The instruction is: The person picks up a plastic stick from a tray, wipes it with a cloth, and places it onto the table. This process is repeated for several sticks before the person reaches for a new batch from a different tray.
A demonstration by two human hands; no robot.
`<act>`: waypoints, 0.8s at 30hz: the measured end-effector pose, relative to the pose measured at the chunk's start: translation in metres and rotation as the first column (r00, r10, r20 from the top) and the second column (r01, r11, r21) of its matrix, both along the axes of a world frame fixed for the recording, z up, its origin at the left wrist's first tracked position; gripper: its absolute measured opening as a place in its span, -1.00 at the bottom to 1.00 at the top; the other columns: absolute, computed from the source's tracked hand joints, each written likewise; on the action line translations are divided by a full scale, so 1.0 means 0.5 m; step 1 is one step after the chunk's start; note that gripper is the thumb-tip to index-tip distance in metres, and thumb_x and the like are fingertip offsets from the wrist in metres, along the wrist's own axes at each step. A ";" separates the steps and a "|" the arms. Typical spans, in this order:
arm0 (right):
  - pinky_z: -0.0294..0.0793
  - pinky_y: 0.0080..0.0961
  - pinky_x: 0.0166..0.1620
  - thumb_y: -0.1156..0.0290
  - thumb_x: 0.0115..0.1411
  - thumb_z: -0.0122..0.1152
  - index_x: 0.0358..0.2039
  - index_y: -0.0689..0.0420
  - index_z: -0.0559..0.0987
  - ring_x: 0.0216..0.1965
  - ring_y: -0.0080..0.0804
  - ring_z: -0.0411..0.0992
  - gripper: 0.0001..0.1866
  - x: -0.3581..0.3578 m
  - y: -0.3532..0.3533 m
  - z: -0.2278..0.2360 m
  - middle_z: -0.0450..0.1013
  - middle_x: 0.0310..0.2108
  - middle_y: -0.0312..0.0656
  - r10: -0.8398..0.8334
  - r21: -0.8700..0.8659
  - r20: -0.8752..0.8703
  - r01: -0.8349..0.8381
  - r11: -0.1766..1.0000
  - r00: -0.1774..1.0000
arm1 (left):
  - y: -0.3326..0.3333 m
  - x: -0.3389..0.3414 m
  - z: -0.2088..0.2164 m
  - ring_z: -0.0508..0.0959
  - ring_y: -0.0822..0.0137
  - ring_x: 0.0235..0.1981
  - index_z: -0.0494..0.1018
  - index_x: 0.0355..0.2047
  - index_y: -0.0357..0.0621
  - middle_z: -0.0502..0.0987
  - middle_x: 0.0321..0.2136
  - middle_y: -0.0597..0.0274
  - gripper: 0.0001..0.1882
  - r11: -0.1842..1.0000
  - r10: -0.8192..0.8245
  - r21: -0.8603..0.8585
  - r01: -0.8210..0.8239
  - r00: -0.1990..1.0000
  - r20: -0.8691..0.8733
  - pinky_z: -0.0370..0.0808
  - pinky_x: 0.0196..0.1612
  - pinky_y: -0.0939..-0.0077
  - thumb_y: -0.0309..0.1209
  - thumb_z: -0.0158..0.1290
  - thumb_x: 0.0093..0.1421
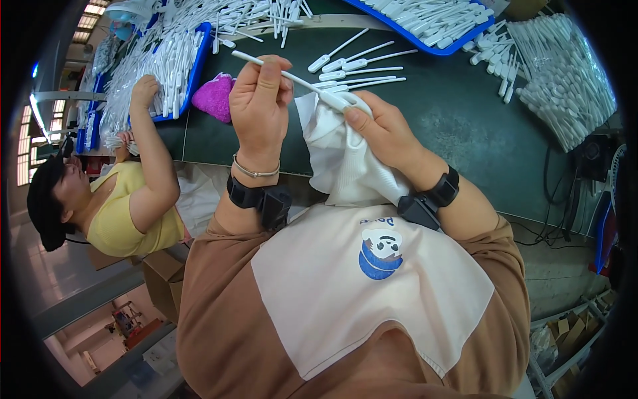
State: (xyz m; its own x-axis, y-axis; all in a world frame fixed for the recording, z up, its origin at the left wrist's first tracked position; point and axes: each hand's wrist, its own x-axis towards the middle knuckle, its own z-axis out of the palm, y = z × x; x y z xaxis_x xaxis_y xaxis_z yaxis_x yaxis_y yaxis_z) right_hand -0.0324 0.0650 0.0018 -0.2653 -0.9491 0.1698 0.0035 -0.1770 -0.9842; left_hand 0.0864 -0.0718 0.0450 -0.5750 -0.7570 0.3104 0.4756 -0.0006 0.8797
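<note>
A long white plastic stick [302, 82], thin at one end and wider at the other, slants between my two hands above the green table. My left hand [261, 100] is closed in a pinch on its thin shaft. Around the wide end, my right hand [389, 130] grips a white cloth [335, 163], thumb on top. The cloth hangs down over the table's near edge. Just beyond my hands, several similar sticks [362, 64] lie fanned out on the green tabletop [458, 126]. A crumpled purple cloth [214, 98] rests left of my left hand.
Blue trays [197, 66] heaped with white sticks stand at left and far right [458, 44]. More lie in a loose pile [232, 13] at the back and a clear bag [565, 80] at right. A co-worker in yellow [136, 213] reaches into the left tray. Black cables [553, 173] hang at right.
</note>
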 end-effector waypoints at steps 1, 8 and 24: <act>0.29 -0.67 -0.20 0.29 0.22 -0.07 -0.11 0.22 0.36 -0.30 -0.63 0.28 -0.69 -0.004 0.000 -0.004 0.36 -0.31 -0.30 -0.012 0.031 -0.004 0.012 0.999 1.000 | 0.000 -0.001 0.001 0.30 0.62 -0.63 0.42 -0.44 -0.27 0.38 -0.63 0.35 -0.83 0.999 0.034 -0.010 -0.034 0.999 -0.038 0.20 -0.59 0.81 -0.41 -0.06 0.18; 0.30 -0.65 -0.22 0.29 0.22 -0.09 -0.05 0.22 0.30 -0.31 -0.60 0.30 -0.65 0.010 -0.007 -0.006 0.37 -0.33 -0.28 -0.187 -0.074 -0.190 0.176 0.982 0.964 | 0.071 -0.024 -0.018 0.31 0.66 -0.71 0.40 -0.48 -0.26 0.40 -0.69 0.36 -0.87 0.986 0.097 -0.157 -0.056 0.959 0.266 0.21 -0.66 0.83 -0.45 0.00 0.14; 0.31 -0.71 -0.28 0.24 0.26 -0.17 -0.22 0.18 0.40 -0.36 -0.70 0.28 -0.72 -0.001 -0.011 -0.011 0.38 -0.38 -0.37 0.056 0.035 0.565 -0.092 0.995 0.823 | 0.052 -0.045 -0.019 0.38 0.41 -0.72 0.42 -0.53 -0.22 0.37 -0.71 0.25 -0.93 0.378 0.079 -0.891 -0.249 0.968 -0.237 0.30 -0.65 0.60 -0.56 0.10 -0.03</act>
